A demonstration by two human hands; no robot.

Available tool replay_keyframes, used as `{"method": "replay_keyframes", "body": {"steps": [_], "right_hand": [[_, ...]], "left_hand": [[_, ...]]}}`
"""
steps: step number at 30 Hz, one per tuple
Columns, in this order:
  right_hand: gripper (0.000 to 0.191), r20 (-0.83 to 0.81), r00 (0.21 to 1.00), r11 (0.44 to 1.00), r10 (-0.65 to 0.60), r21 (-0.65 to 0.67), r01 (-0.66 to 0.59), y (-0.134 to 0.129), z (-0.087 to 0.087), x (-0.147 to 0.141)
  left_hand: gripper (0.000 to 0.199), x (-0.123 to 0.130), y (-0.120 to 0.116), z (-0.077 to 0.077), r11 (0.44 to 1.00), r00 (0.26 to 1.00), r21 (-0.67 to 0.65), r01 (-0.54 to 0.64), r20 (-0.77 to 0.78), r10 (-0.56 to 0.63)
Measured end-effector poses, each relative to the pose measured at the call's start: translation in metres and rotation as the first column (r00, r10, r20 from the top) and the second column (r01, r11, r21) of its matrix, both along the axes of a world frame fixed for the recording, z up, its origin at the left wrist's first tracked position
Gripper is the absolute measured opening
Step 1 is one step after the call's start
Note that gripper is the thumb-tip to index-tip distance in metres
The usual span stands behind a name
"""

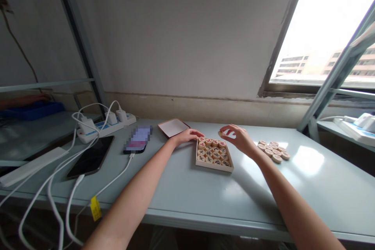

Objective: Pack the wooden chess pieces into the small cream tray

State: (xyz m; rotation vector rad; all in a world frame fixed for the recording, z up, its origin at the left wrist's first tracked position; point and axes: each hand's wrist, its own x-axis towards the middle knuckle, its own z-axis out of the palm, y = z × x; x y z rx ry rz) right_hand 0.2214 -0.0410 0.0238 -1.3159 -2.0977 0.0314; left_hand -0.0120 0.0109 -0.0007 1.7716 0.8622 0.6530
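Observation:
A shallow open box (215, 167) stands on the grey table, with several round wooden pieces (216, 155) in rows inside, marked in red or black characters. My left hand (189, 136) rests at the box's back left corner, fingers apart and holding nothing. Just beyond the back right corner, my right hand (236, 137) pinches a small round wooden piece (221, 134) between thumb and fingers, above the table. To the right lies a loose group of similar pieces (274, 151), side by side on the table.
A box lid (173, 128) lies behind my left hand. At left are a phone (137, 140), a dark tablet (92, 157), a power strip (114, 127) and looping white cables. Another person's hand (41, 97) shows at the far left, by a blue tray (32, 111).

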Motion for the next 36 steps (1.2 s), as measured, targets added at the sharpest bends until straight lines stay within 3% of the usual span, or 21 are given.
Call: {"method": "replay_keyframes", "body": {"steps": [2,6,10,21,36], "right_hand": [[0.018,0.024,0.991,0.990,0.131,0.039,-0.132,-0.006,0.003,-0.012],[0.017,0.188,0.961,0.977,0.203,0.022,-0.210,-0.015,0.002,-0.027],[0.016,0.249,0.947,0.980,0.201,-0.033,-0.199,-0.017,0.001,-0.030],[0.021,0.232,0.958,0.985,0.168,-0.088,-0.151,-0.018,0.003,-0.031],[0.017,0.259,0.958,0.991,0.124,-0.082,-0.106,-0.017,0.000,-0.031]], "left_hand": [[0.029,0.000,0.000,0.001,1.000,1.000,0.017,-0.004,-0.005,0.004],[0.028,0.001,-0.002,0.003,0.999,1.000,0.052,-0.006,-0.026,0.007],[0.029,0.002,-0.003,0.005,0.997,0.998,0.074,-0.005,-0.057,0.009],[0.031,-0.001,0.000,0.001,0.997,0.998,0.074,0.023,-0.052,-0.019],[0.029,0.001,-0.004,0.005,0.998,0.998,0.070,-0.003,-0.065,0.008]]}}
